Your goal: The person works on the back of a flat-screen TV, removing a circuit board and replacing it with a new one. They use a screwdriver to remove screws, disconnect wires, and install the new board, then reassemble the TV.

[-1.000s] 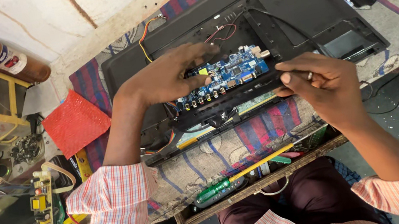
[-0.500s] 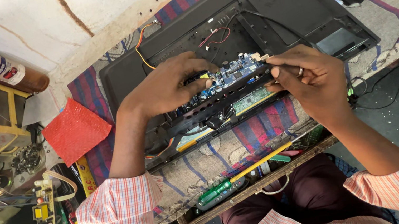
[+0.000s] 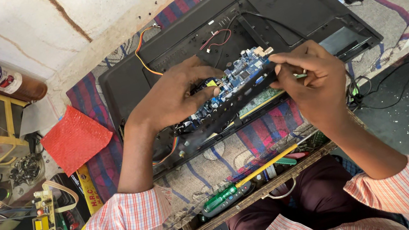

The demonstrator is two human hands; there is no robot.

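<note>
Blue circuit board (image 3: 234,80) — centre, inside the open back of a black television (image 3: 285,3). Left hand (image 3: 172,98) grips its 9 o'clock end; right hand (image 3: 311,79) pinches its 3 o'clock edge. Green screwdriver (image 3: 223,198) — 6 o'clock.

Around my fingers the blue circuit board (image 3: 234,80) is hemmed by the black panel's recess walls (image 3: 255,19) and red wires (image 3: 217,39) above, while the striped cloth (image 3: 267,132) below lies open down to the tool tray (image 3: 259,185) near my lap.
</note>
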